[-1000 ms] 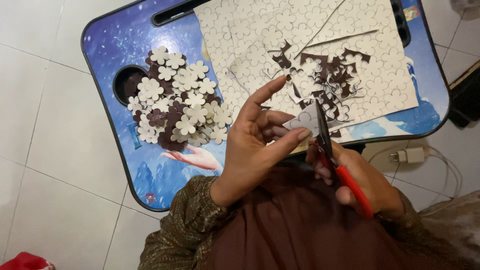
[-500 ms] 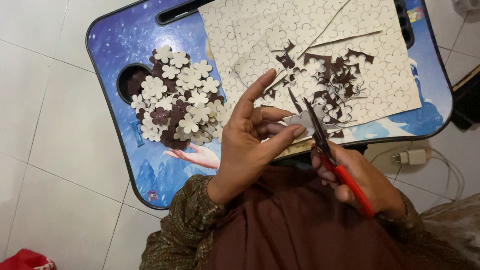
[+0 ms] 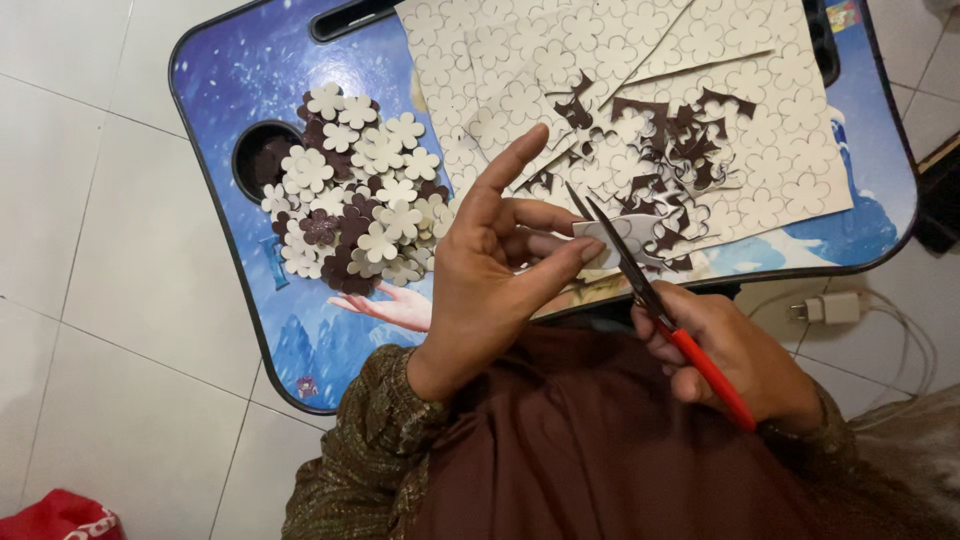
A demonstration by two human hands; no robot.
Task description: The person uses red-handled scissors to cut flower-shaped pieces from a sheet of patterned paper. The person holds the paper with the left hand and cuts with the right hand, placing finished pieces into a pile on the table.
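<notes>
The scissors [image 3: 620,250] have opened since a moment ago; the right hand [image 3: 735,355] grips them, the left hand [image 3: 490,270] pinches the white foam piece [image 3: 605,238].

A pale flower-shaped foam piece [image 3: 612,238] is pinched at the left hand's [image 3: 490,270] fingertips, while red-handled scissors [image 3: 655,305], blades parted, are gripped by the right hand [image 3: 735,355].

Left hand [image 3: 490,270] is up in front of the chest, palm facing the camera, index finger sticking straight out while thumb and middle finger pinch together. Right hand [image 3: 735,355] sits lower and off to the side, fingers curled into a closed grip, knuckles up. Both forearms come in from below, sleeves bunched at the wrists.
</notes>
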